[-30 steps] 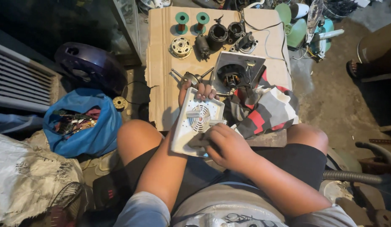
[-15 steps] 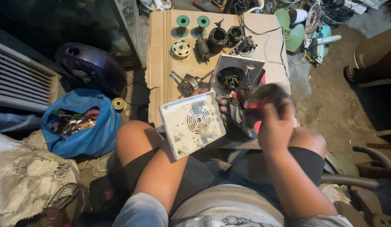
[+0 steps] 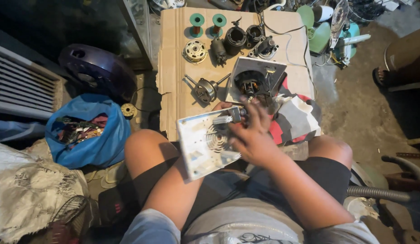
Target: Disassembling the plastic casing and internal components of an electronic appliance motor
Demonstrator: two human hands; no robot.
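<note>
Right hand [image 3: 251, 135] back from the rags, now spread over white vented cover [image 3: 206, 143]. Left hand [image 3: 224, 106] mostly hidden behind the cover's far edge, grip impossible to tell. Motor parts beyond on cardboard [image 3: 173, 68].

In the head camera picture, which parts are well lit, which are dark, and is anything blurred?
Head view: daylight falls evenly on the cardboard sheet and the white vented cover; the upper left corner is in deep shadow; the right hand looks slightly blurred; the edges bend a little, like a wide lens.
</note>
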